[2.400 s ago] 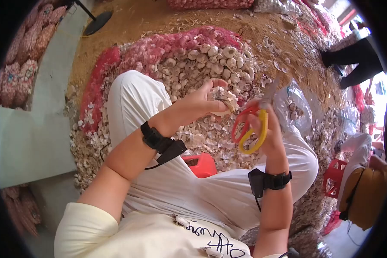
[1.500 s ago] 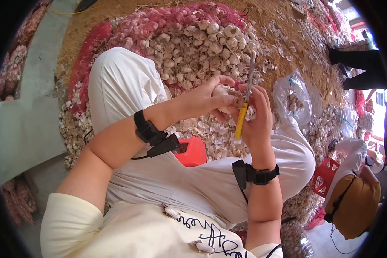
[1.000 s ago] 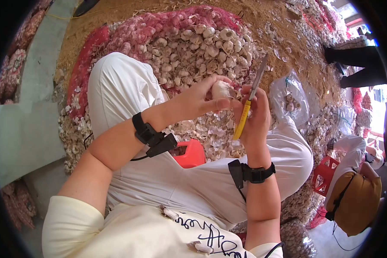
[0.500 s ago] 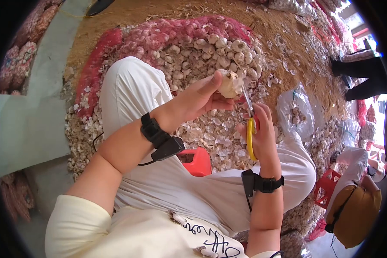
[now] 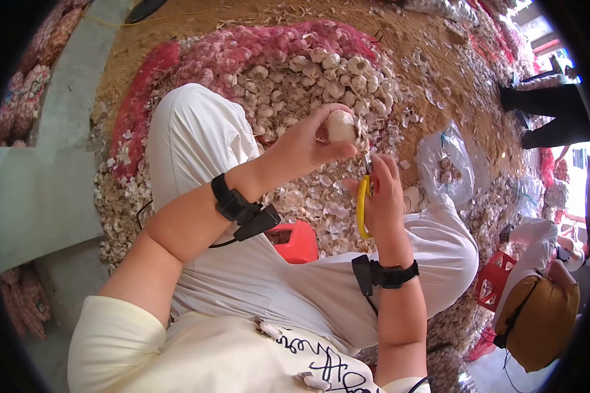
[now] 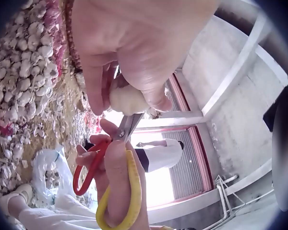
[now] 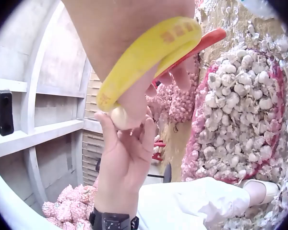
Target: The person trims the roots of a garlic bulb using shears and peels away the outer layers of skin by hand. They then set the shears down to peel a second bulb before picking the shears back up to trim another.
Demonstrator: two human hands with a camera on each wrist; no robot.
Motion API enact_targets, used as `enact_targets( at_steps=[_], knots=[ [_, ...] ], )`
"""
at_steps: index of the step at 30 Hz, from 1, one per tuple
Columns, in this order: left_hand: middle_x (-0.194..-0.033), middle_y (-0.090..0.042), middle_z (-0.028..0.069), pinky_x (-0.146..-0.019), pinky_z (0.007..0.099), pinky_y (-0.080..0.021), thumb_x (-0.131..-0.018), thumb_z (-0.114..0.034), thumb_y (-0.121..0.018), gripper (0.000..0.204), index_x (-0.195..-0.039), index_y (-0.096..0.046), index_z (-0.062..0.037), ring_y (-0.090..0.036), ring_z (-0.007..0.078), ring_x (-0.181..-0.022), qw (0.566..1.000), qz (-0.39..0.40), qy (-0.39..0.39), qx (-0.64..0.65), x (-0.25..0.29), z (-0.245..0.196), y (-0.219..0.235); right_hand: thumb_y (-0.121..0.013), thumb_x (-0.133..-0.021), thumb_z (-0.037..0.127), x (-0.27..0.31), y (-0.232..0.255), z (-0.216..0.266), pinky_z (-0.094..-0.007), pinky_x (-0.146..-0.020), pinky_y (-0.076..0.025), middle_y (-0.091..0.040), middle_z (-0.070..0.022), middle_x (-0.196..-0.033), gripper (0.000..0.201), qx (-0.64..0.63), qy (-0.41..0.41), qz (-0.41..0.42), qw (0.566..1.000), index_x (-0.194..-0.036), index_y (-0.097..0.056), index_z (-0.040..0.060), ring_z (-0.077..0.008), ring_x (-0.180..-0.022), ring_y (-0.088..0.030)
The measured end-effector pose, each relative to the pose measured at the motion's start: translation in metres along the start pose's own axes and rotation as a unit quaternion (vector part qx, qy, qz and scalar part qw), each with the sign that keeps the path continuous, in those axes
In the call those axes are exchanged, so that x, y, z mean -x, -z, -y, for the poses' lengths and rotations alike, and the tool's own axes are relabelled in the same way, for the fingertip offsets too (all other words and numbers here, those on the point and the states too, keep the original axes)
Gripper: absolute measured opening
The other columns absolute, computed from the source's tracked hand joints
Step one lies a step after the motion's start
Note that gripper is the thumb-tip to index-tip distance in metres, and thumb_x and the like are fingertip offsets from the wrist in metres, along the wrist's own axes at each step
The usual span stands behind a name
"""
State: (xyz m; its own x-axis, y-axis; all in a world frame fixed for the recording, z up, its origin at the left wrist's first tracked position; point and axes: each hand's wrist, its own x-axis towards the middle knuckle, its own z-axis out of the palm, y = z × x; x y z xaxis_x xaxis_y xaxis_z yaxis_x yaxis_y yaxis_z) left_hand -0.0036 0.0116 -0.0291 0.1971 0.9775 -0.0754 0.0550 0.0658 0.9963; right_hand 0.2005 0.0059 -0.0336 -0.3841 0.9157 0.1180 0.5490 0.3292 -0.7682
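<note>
Head view: the L hand [image 5: 308,139] has thumb & fingers clamped round a garlic bulb [image 5: 341,127], up in the air over the peelings [image 5: 328,209]. Its scruffy end faces the R hand [image 5: 385,198], prob. so the scissors [image 5: 360,213] can get at it w/ most of the L fingers out of the way. R hand's clamped on the handles; blades [image 5: 367,162] point away from the body, close to that end. Touching? Can't tell. Loose garlic bulbs [image 5: 308,88] lie beyond, part under a red net [image 5: 341,37], likely for easy reach. Red plastic container [image 5: 299,242]: partly hidden, contents unclear.

L wrist view: bulb's btwn. thumb & fingers, pale side out, prob. to steady it. R fingers are at the red loop, thumb at the yellow, presumably for leverage. Blade tips get lost by the bulb & L thumb.

R wrist view: yellow loop hogs the foreground; blades don't show, & only a pale bit of bulb peeks out, L fingertips next to it.
</note>
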Motion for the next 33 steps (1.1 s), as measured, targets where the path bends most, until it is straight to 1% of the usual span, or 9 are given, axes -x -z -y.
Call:
enact_targets(
  at_steps=[3, 5, 12, 20, 23, 25, 27, 29, 33],
  knots=[
    [-0.111, -0.055, 0.0065, -0.082, 0.0263, -0.052, -0.083, -0.041, -0.072, 0.07, -0.134, -0.039, -0.0043, -0.057, 0.0125, -0.101, 0.999, -0.026, -0.022, -0.002, -0.001, -0.001, -0.003, -0.076, -0.08, 0.022, 0.006, -0.017, -0.01, -0.0273, -0.066, -0.047, -0.055, -0.008, -0.103, 0.05, -0.125, -0.033, -0.007, 0.992, -0.12, -0.055, 0.0017, -0.0165, -0.076, -0.055],
    [-0.109, -0.055, 0.0063, -0.083, 0.0257, -0.051, -0.085, -0.036, -0.072, 0.067, -0.134, -0.04, -0.0036, -0.057, 0.0124, -0.1, 0.998, -0.038, -0.023, 0.036, -0.002, 0.003, -0.004, -0.073, -0.085, 0.026, 0.006, -0.014, 0.004, -0.0245, -0.066, -0.046, -0.054, -0.0039, -0.1, 0.046, -0.292, -0.169, 0.06, 0.939, -0.12, -0.055, 0.002, -0.0095, -0.076, -0.053],
    [-0.108, -0.056, 0.0059, -0.081, 0.0256, -0.051, -0.087, -0.036, -0.07, 0.066, -0.134, -0.039, -0.0022, -0.057, 0.011, -0.096, 1.0, -0.012, -0.006, 0.026, -0.003, 0.008, 0.001, -0.07, -0.087, 0.027, 0.012, -0.021, 0.019, -0.0211, -0.056, -0.044, -0.056, -0.0001, -0.075, 0.036, -0.295, -0.218, 0.037, 0.93, -0.112, -0.058, 0.0037, -0.0069, -0.062, -0.052],
    [-0.095, -0.061, 0.0104, -0.069, 0.0272, -0.05, -0.088, -0.05, -0.062, 0.067, -0.126, -0.042, 0.0008, -0.06, 0.0124, -0.08, 0.992, 0.018, 0.051, 0.115, -0.002, -0.005, 0.004, -0.07, -0.088, 0.025, 0.014, -0.026, 0.02, -0.0208, -0.047, -0.038, -0.053, 0.0006, -0.066, 0.032, -0.302, -0.238, 0.027, 0.923, -0.108, -0.057, 0.0034, -0.0051, -0.053, -0.046],
    [-0.101, -0.062, 0.0082, -0.069, 0.0272, -0.049, -0.093, -0.056, -0.05, 0.06, -0.125, -0.046, -0.0044, -0.058, 0.0128, -0.077, 0.966, 0.024, 0.055, 0.25, -0.004, 0.0, 0.004, -0.071, -0.087, 0.026, 0.004, -0.017, 0.001, -0.0227, -0.051, -0.041, -0.055, -0.002, -0.07, 0.034, -0.267, -0.268, 0.017, 0.926, -0.105, -0.056, 0.0018, -0.0082, -0.058, -0.049],
    [-0.102, -0.063, 0.0088, -0.068, 0.0273, -0.049, -0.094, -0.056, -0.046, 0.059, -0.124, -0.047, -0.0048, -0.057, 0.0129, -0.076, 0.964, 0.039, 0.049, 0.257, -0.004, -0.005, 0.002, -0.073, -0.085, 0.028, 0.002, -0.014, -0.021, -0.0256, -0.057, -0.044, -0.055, -0.0053, -0.079, 0.039, -0.112, -0.187, 0.026, 0.976, -0.104, -0.054, -0.0002, -0.011, -0.065, -0.051],
    [-0.103, -0.063, 0.0095, -0.067, 0.0274, -0.048, -0.096, -0.056, -0.042, 0.057, -0.123, -0.049, -0.0052, -0.057, 0.0129, -0.075, 0.961, 0.053, 0.043, 0.267, -0.004, -0.006, 0.002, -0.074, -0.083, 0.03, 0.002, -0.012, -0.031, -0.0312, -0.067, -0.047, -0.054, -0.0128, -0.094, 0.045, -0.135, -0.247, 0.065, 0.957, -0.106, -0.052, -0.0029, -0.019, -0.075, -0.054],
    [-0.104, -0.064, 0.011, -0.065, 0.0268, -0.047, -0.098, -0.055, -0.038, 0.056, -0.119, -0.052, -0.0057, -0.056, 0.0122, -0.073, 0.961, 0.046, 0.057, 0.268, -0.004, -0.003, 0.002, -0.071, -0.083, 0.021, 0.005, -0.013, -0.037, -0.0365, -0.076, -0.048, -0.051, -0.0205, -0.106, 0.042, 0.027, -0.118, 0.055, 0.991, -0.11, -0.051, -0.0046, -0.0307, -0.085, -0.056],
    [-0.101, -0.065, 0.0107, -0.065, 0.0271, -0.047, -0.098, -0.055, -0.036, 0.056, -0.117, -0.054, -0.0055, -0.055, 0.012, -0.071, 0.957, 0.027, 0.076, 0.277, -0.004, -0.002, 0.002, -0.067, -0.082, 0.014, 0.001, -0.014, -0.052, -0.0414, -0.084, -0.046, -0.046, -0.027, -0.114, 0.043, 0.042, -0.159, 0.086, 0.983, -0.115, -0.049, -0.0061, -0.0418, -0.098, -0.053]
  ],
)
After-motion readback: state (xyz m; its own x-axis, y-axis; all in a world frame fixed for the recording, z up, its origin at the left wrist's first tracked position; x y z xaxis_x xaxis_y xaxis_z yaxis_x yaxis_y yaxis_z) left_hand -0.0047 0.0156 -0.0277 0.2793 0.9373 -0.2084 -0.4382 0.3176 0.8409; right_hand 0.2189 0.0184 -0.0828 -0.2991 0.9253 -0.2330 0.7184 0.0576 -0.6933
